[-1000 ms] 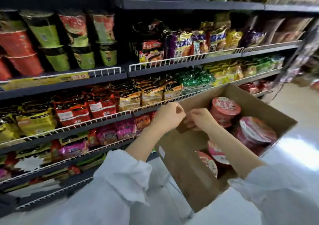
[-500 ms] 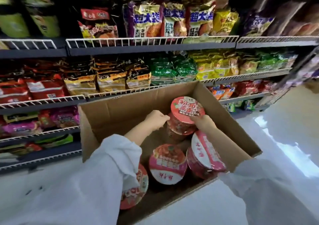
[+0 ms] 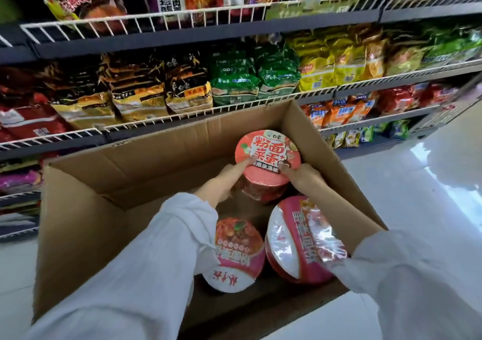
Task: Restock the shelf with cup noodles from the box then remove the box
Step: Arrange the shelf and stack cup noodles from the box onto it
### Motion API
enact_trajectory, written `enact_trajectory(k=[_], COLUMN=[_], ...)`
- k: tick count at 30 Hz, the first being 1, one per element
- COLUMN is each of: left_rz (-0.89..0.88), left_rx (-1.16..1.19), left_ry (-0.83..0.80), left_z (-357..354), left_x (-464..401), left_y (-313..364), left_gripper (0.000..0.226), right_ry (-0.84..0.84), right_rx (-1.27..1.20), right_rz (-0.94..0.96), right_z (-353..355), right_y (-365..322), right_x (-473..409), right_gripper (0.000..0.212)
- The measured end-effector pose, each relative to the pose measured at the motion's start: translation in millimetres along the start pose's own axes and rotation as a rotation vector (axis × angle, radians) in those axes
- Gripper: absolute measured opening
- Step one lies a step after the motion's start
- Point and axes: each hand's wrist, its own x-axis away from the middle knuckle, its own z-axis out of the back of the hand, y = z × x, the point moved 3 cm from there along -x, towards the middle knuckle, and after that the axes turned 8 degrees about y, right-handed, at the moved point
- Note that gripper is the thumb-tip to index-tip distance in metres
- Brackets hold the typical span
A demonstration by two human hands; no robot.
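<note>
An open cardboard box (image 3: 86, 224) stands on the floor in front of the shelves. Inside it, a red cup noodle bowl (image 3: 266, 157) sits upright at the far side. My left hand (image 3: 229, 177) grips its left side with the thumb on the lid rim. My right hand (image 3: 302, 176) grips its right side. Nearer to me lie two more pink-and-red bowls: one lid-up at the centre (image 3: 234, 256), one tilted on its side to the right (image 3: 300, 240). My white sleeves hide part of the box floor.
Wire-fronted shelves (image 3: 182, 112) packed with bagged instant noodles rise right behind the box. The glossy white floor (image 3: 417, 196) stretches to the right. The box's far flap leans against the lower shelf edge.
My view has dropped from the upper shelves to the box. Both hands went from the box's rim down inside and closed round the upright red bowl.
</note>
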Motion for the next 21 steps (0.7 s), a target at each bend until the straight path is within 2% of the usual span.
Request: enact_trajectory(k=[3,4,8,12,17,19,21], left_rz=[-0.018,-0.025,-0.028,-0.022,-0.054,-0.072,-0.105], left_rx=[0.051,0.043,0.029,0.055,-0.027,-0.06,-0.067], left_ry=[-0.022,-0.023,-0.04,-0.042,0.02,0.016,-0.001], left_z=[2.3,4.9,14.5,19.1,29.7,38.8,50.1], left_x=[-8.6,-11.4,-16.4,-16.4,-6.7,3.7,17.5], left_y=[-3.1,-3.0,-4.4,-11.5,-13.6,-11.1,-6.8], left_gripper=[0.075,0.076,0.06,0.055,0.052,0.051,0.051], right_ry=[-0.146,-0.193,-0.329,-0.328,-0.334,-0.323,-0.308], right_rx=[-0.191,-0.238,-0.353,-0.368,-0.33,-0.308,-0.309], right_rz=[-0.156,-0.168,-0.151,-0.116,-0.103,-0.091,-0.061], right_z=[-2.3,-3.5,-13.2,-17.0,-23.2,-21.9,-17.2], right_y=[-1.1,-2.1,-1.7,-2.5,-10.7,-19.5,-31.5], right_x=[-8.7,-9.5,-11.5,-15.4,-6.8,1.5,12.6], right_gripper=[0.072,0.07,0.062,0.054,0.063,0.075,0.075])
